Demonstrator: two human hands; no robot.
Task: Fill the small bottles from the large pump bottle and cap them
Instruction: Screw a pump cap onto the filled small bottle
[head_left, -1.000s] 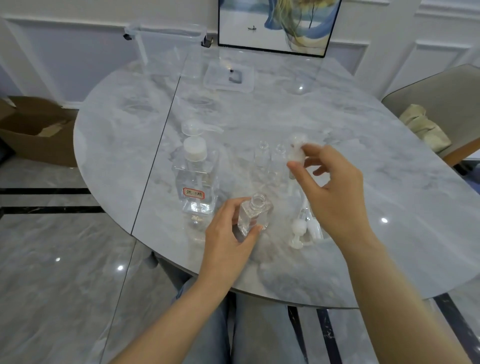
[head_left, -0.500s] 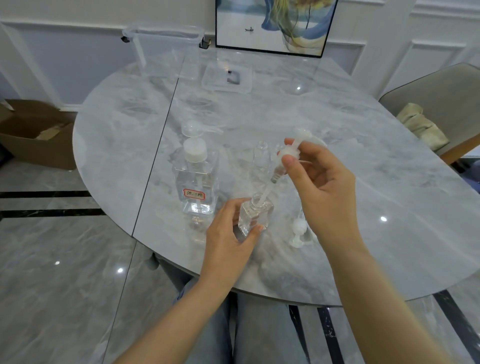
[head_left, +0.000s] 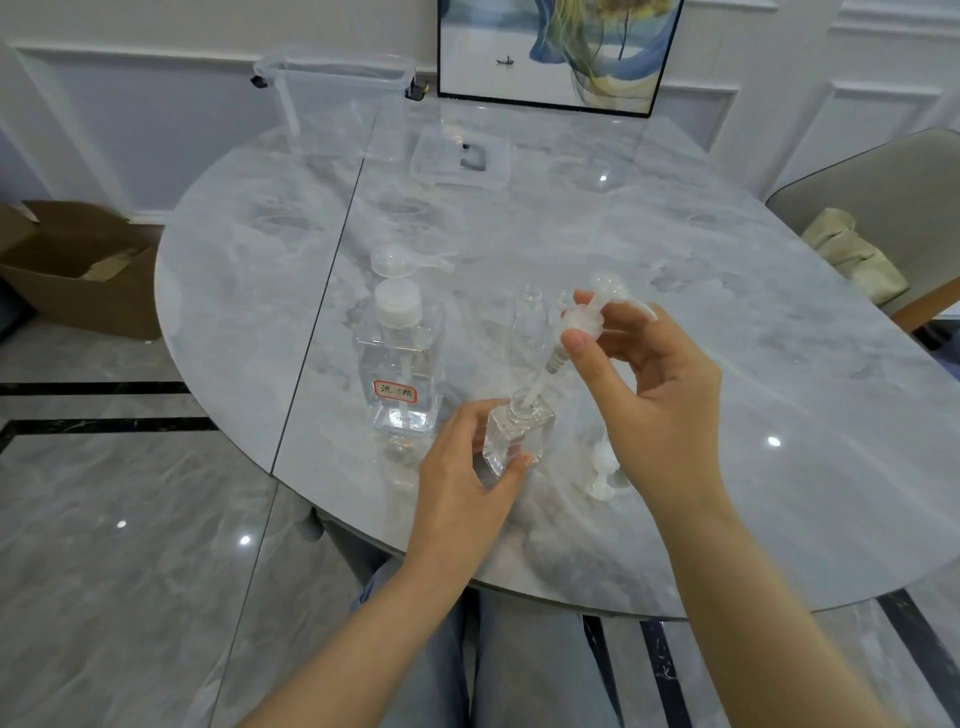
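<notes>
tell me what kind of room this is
Probably a home dining room: a round marble-look table, an upholstered chair drawn up to it, and a framed painting leaning on the panelled wall.

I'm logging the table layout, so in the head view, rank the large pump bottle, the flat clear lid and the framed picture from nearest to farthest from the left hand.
From the left hand:
1. Large pump bottle, just beyond it, slightly left.
2. Flat clear lid, far across the table.
3. Framed picture, against the back wall.
</notes>
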